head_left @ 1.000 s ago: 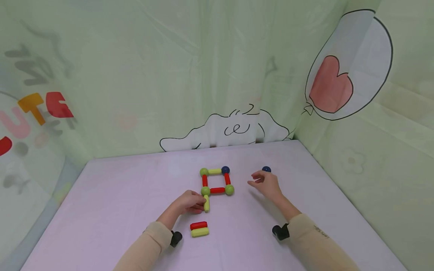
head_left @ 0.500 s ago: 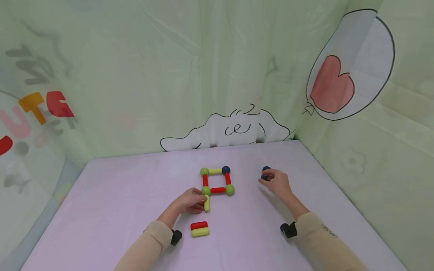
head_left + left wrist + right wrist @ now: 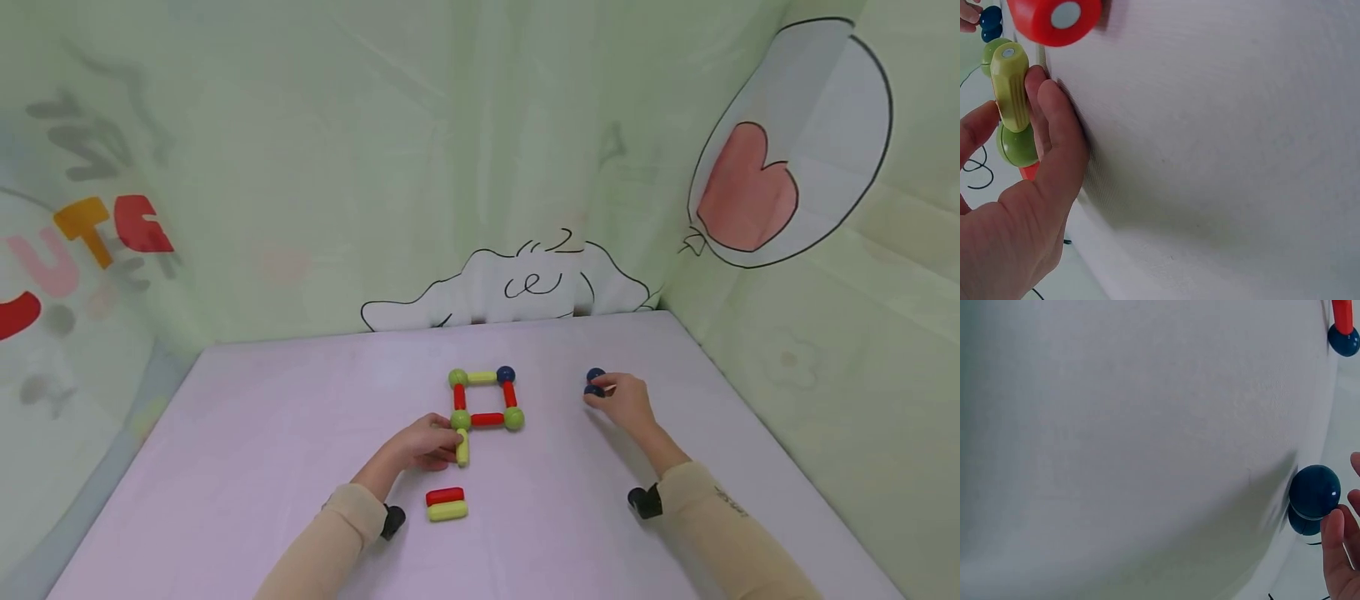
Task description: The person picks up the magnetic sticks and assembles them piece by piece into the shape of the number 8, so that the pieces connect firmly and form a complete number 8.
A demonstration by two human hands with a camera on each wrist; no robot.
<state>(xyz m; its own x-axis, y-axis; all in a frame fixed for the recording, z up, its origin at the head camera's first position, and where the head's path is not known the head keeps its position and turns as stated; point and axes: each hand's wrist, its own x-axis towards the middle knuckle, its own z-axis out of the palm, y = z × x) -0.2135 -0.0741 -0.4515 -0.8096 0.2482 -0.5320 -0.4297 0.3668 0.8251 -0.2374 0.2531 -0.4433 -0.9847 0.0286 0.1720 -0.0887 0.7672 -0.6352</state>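
In the head view, a square of magnetic rods and balls lies on the table. Red rods form three of its sides, with green balls and a blue ball at the corners. From its near-left corner a yellow rod points toward me, pinched between the thumb and fingers of my left hand. To the right, two blue balls sit together, one behind the other. My right hand holds the nearer blue ball by thumb and fingertips; the farther blue ball is partly hidden.
A loose red rod and a loose yellow rod lie side by side in front of the square. The pale tablecloth reaches a printed curtain at the back and right.
My right hand has moved right, and its fingertips have come to the nearer blue ball. My left hand stays at the yellow rod. The head view has shifted slightly.
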